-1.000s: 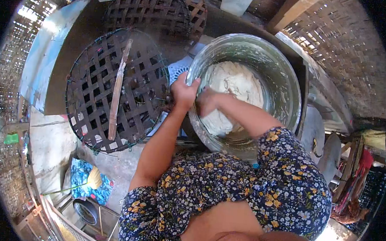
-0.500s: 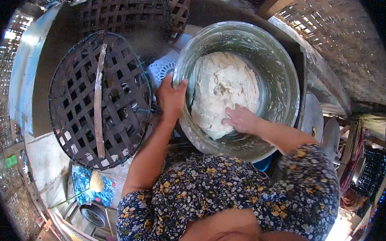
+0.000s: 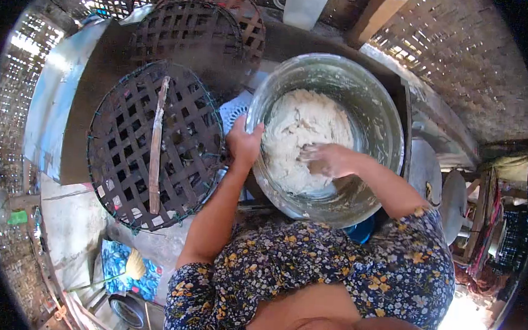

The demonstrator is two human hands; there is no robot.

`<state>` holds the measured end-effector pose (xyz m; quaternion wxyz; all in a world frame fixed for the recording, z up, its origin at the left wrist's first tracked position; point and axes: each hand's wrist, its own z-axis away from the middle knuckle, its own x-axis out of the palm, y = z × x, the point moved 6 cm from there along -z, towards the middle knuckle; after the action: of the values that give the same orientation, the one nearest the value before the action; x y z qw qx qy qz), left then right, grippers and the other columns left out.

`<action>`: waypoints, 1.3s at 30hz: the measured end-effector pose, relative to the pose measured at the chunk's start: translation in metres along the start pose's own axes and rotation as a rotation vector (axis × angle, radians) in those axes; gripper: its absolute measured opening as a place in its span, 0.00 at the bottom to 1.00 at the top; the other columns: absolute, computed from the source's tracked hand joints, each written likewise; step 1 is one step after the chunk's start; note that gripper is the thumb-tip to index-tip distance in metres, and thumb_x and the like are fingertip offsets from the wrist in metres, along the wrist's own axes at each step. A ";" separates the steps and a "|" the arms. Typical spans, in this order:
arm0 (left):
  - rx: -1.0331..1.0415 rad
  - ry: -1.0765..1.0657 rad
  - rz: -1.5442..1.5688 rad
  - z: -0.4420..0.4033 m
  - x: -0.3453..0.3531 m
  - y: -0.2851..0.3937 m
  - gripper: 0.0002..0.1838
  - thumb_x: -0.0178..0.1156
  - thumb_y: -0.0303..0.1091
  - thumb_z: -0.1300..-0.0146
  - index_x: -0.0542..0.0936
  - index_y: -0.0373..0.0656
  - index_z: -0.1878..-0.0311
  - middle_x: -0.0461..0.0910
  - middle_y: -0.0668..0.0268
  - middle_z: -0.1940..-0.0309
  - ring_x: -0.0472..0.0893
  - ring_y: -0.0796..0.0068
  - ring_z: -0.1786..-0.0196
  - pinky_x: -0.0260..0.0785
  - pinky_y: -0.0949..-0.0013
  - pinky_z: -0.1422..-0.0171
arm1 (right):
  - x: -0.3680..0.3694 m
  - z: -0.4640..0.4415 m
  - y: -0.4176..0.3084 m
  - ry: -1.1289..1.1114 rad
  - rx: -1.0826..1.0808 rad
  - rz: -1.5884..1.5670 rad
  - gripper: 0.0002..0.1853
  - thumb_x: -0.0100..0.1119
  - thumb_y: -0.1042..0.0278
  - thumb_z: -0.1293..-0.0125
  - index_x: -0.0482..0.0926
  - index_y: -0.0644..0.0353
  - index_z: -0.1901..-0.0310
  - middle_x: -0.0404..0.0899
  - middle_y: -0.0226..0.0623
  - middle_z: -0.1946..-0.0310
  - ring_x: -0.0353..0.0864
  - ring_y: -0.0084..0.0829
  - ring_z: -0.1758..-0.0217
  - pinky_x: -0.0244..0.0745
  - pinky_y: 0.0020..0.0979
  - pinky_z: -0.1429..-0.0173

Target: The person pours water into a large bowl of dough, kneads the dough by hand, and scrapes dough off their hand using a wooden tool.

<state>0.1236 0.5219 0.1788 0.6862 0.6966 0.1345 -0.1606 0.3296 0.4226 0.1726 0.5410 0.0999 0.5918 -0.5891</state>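
A large metal basin (image 3: 392, 112) holds a thick mass of pale, sticky dough (image 3: 308, 122). My left hand (image 3: 245, 143) is closed around the basin's left rim, thumb over the edge. Inside the basin, my right hand (image 3: 330, 161) lies against the lower right part of the dough. Its fingers are smeared with dough, slightly bent and apart, pointing left. Where the fingertips meet the dough is partly hidden. Dough residue streaks the basin's inner wall.
Left of the basin lies a dark woven bamboo basket (image 3: 182, 137) with a wooden strip across it. More woven baskets (image 3: 193, 36) stand behind. A plastic pitcher (image 3: 305, 9) is at the back, a metal lid (image 3: 425, 167) to the right, and a blue item (image 3: 361, 231) below the basin.
The head view has shifted, so the basin and baskets appear lower. My right hand has moved over the dough, its fingers now bent. My left hand keeps its hold on the rim.
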 end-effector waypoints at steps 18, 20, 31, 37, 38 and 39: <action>-0.096 -0.011 0.213 0.009 0.001 0.004 0.19 0.63 0.31 0.51 0.75 0.34 0.56 0.79 0.58 0.66 0.77 0.69 0.64 0.69 0.69 0.56 | -0.004 -0.120 0.134 0.029 0.482 -1.753 0.22 0.46 0.55 0.37 0.68 0.58 0.45 0.69 0.43 0.49 0.66 0.37 0.44 0.62 0.36 0.41; -0.081 -0.005 0.095 0.009 -0.001 0.009 0.19 0.63 0.31 0.51 0.74 0.35 0.55 0.79 0.57 0.66 0.78 0.69 0.65 0.69 0.68 0.57 | 0.002 -0.123 0.114 -0.016 0.464 -1.732 0.22 0.47 0.55 0.37 0.67 0.56 0.44 0.66 0.44 0.46 0.63 0.38 0.42 0.59 0.37 0.39; 0.063 0.082 0.065 0.006 -0.002 0.002 0.21 0.64 0.35 0.53 0.75 0.35 0.56 0.79 0.54 0.70 0.80 0.64 0.68 0.70 0.66 0.60 | -0.015 -0.001 -0.061 -0.074 -0.110 -0.053 0.30 0.55 0.60 0.43 0.59 0.48 0.38 0.51 0.44 0.36 0.45 0.46 0.31 0.45 0.45 0.31; -0.005 0.053 0.078 0.006 -0.002 0.004 0.19 0.64 0.33 0.53 0.75 0.35 0.58 0.79 0.55 0.70 0.80 0.64 0.67 0.69 0.66 0.60 | 0.007 0.068 -0.082 -0.249 -0.018 0.389 0.24 0.54 0.64 0.44 0.66 0.47 0.43 0.56 0.46 0.39 0.53 0.47 0.35 0.54 0.47 0.36; -0.024 0.037 0.056 0.006 -0.003 0.006 0.18 0.64 0.33 0.53 0.75 0.36 0.58 0.79 0.54 0.70 0.80 0.63 0.67 0.69 0.65 0.60 | 0.010 0.070 -0.081 -0.215 0.036 0.380 0.22 0.53 0.66 0.44 0.68 0.46 0.45 0.58 0.48 0.40 0.58 0.48 0.38 0.63 0.46 0.41; -0.041 0.022 0.033 0.005 -0.002 0.005 0.18 0.64 0.33 0.53 0.75 0.36 0.58 0.79 0.54 0.70 0.80 0.62 0.67 0.69 0.65 0.60 | 0.012 0.065 -0.078 -0.202 0.113 0.367 0.21 0.53 0.66 0.45 0.69 0.46 0.47 0.60 0.48 0.42 0.61 0.48 0.41 0.68 0.45 0.46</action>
<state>0.1233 0.5170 0.1844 0.7012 0.6864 0.1337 -0.1386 0.2994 0.3417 0.2277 0.6895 0.1766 0.4724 -0.5198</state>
